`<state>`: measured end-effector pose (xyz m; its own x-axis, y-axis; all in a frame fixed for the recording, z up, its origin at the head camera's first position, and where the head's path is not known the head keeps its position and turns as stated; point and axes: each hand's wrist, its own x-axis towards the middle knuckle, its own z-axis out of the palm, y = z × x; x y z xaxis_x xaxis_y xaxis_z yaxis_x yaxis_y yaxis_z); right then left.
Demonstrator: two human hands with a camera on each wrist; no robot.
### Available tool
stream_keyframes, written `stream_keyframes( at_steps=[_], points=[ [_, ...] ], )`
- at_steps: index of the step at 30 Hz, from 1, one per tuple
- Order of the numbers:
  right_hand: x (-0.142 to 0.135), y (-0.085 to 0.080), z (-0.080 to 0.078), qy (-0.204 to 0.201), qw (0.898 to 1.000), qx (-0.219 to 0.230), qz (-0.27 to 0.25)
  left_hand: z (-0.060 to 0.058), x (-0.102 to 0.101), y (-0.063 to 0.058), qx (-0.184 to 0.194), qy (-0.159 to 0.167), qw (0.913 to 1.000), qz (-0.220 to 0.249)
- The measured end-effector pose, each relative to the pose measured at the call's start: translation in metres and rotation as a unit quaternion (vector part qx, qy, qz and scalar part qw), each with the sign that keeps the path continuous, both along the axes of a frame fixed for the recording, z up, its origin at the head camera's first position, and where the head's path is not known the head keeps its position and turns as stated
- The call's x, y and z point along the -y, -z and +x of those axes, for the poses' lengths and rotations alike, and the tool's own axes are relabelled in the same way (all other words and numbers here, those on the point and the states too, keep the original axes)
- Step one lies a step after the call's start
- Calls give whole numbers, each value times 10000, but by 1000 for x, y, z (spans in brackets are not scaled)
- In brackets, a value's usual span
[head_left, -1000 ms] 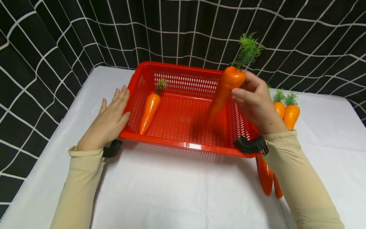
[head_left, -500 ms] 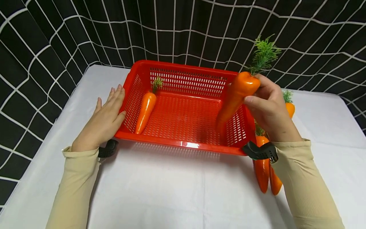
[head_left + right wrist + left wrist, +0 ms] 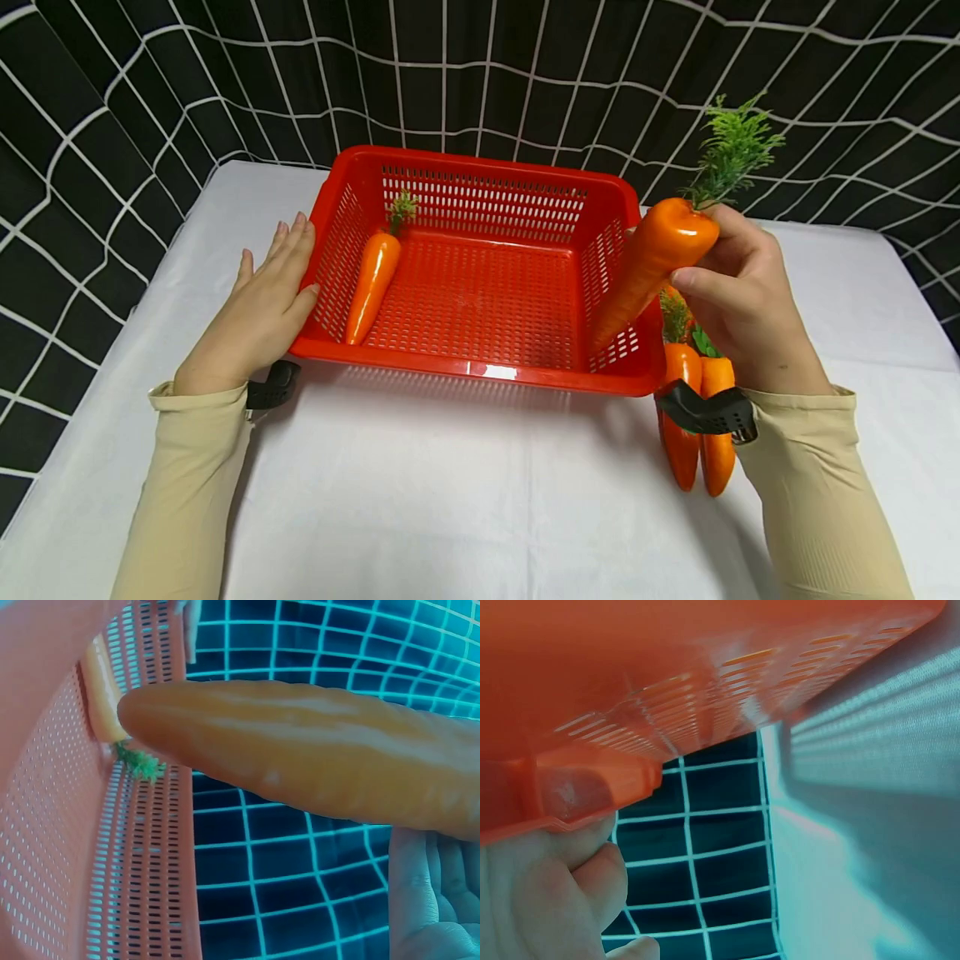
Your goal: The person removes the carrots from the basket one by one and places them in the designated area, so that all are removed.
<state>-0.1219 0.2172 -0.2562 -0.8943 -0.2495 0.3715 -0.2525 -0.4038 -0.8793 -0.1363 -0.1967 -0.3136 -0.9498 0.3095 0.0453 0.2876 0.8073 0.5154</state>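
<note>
My right hand (image 3: 753, 292) pinches an orange carrot (image 3: 660, 250) near its top, thumb on the near side. Its feathery green leaves (image 3: 738, 142) point up and away, and its tip slants down over the right side of a red plastic basket (image 3: 480, 373). In the right wrist view the carrot's tapered body (image 3: 300, 750) stretches across, tip toward the basket. My left hand (image 3: 258, 308) lies with straight fingers against the basket's left rim; in the left wrist view its fingers (image 3: 592, 877) sit just under that rim. Another carrot (image 3: 373, 283) lies inside the basket at the left.
Right of the basket, partly under my right wrist, lie more carrots (image 3: 716, 450) on the white cloth (image 3: 420, 500). A black curtain with white grid lines (image 3: 465, 75) hangs behind the table. Black wrist cameras (image 3: 272, 387) are worn on both wrists.
My right hand has carried the carrot rightward and a little nearer, from over the basket's inside to its right wall. The left hand stays at the left rim. The whole view has shifted slightly.
</note>
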Motion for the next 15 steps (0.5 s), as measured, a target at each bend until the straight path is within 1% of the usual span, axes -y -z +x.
stream_keyframes(
  at_steps=[3, 5, 7, 15],
  points=[
    [-6, 0, 5, 44, 9999, -61, -117, 0, 0, 0, 10, -24, 10000, 9],
    [-9, 1, 8, 74, 9995, -90, -283, -1, 1, 0, 9, -20, 10000, 6],
    [-14, 2, 10, 14, 9987, -132, -484, -1, 1, 0, 21, -14, 10000, -2],
    [-28, 6, 20, 88, 9964, -201, -815, -1, 2, 0, 65, 6, 10000, -40]
  ],
)
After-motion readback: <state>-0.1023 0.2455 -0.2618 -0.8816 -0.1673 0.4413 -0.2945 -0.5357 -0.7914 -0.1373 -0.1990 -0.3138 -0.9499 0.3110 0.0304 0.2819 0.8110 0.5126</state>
